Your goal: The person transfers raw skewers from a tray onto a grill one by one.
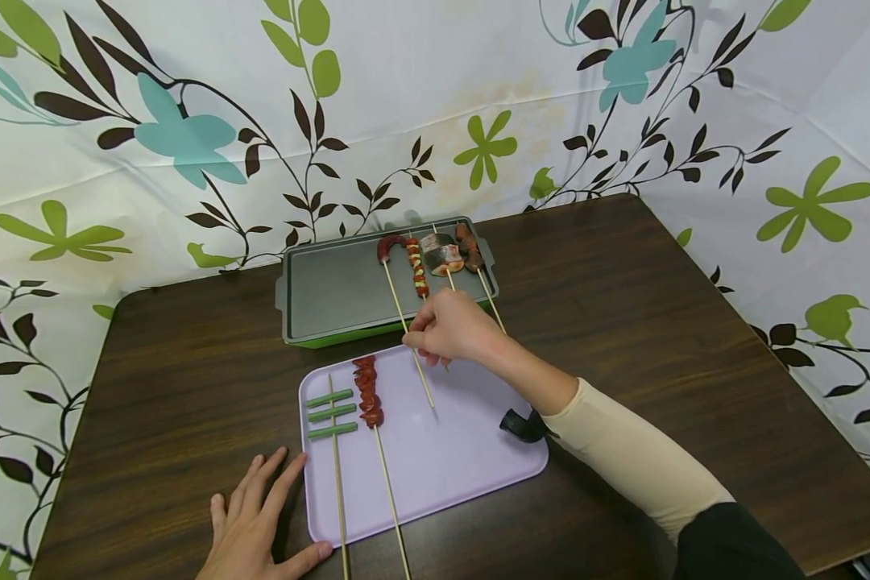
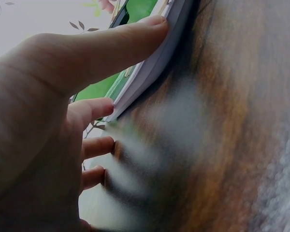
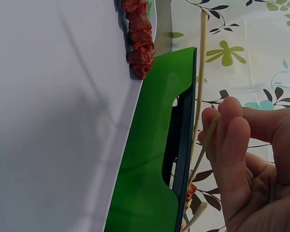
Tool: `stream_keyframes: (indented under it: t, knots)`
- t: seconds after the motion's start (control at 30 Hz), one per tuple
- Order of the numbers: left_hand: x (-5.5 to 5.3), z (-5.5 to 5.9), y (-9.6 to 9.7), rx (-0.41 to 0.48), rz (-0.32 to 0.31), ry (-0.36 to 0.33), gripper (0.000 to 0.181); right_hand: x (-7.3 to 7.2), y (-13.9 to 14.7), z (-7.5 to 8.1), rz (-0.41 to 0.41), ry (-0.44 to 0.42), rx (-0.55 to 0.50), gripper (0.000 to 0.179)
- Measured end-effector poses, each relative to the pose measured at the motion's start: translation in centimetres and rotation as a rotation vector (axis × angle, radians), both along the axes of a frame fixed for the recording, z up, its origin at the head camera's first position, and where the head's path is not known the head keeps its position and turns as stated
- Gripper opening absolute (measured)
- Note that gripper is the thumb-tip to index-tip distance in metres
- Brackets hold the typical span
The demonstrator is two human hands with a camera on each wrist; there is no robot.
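Observation:
My right hand [image 1: 449, 326] is over the gap between the grill pan and the lilac tray [image 1: 471, 463], fingers curled. In the right wrist view it pinches a thin wooden stick [image 3: 198, 164] that runs to a red-and-yellow skewer [image 1: 417, 270] on the grill pan [image 1: 333, 286]. Just beside it passes the stick of a skewer with a dark red curved piece [image 1: 388, 247], its end reaching over the tray. My left hand [image 1: 250, 515] lies with fingers spread at the tray's left side, thumb at the near corner.
On the tray lie a skewer with green stalks [image 1: 332, 414] and a red meat skewer [image 1: 367, 395]. A fish-like piece [image 1: 441, 254] and a brown skewer [image 1: 469, 248] lie at the pan's right end. A black device [image 1: 524, 427] sits under my right wrist. Patterned cloth [image 1: 420, 80] hangs behind the table.

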State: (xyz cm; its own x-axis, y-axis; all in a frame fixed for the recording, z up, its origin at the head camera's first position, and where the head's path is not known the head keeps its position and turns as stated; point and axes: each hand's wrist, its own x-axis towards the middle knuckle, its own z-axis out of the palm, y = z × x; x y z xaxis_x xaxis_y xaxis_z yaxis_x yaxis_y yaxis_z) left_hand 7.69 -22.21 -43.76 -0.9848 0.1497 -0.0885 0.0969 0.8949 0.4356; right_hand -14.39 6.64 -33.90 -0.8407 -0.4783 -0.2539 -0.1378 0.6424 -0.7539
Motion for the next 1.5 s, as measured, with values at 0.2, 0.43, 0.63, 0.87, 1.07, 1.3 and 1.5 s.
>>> stream_keyframes:
  t: [0.2,0.43,0.63,0.87,1.07,1.3,1.5]
  knots:
    - [0.0,-0.1,0.0,-0.001,0.001,-0.004,0.107,0.7,0.3,0.2,0.003,0.015,-0.025,0.017]
    - [0.0,-0.1,0.0,0.004,0.003,-0.003,0.107,2.3,0.8,0.9,-0.003,0.02,-0.041,0.014]
    - [0.0,0.0,0.0,0.007,-0.004,0.008,0.106,4.4,1.1,1.6,0.025,0.028,-0.052,0.016]
    - [0.0,0.0,0.1,0.0,-0.006,0.007,0.106,7.4,1.0,1.6,0.148,0.082,-0.058,0.011]
    - [0.0,-0.1,0.1,0.007,0.003,-0.01,0.107,10.0,0.3,0.2,0.302,0.21,0.031,0.014]
    - [0.1,-0.1,0.1,0.015,0.001,-0.012,0.106,12.2,-0.6,-2.5,0.397,0.288,0.102,0.016]
    - [0.0,0.0,0.1,0.011,0.008,-0.028,0.107,12.8,-1.2,-4.5,0.369,0.266,0.116,0.022]
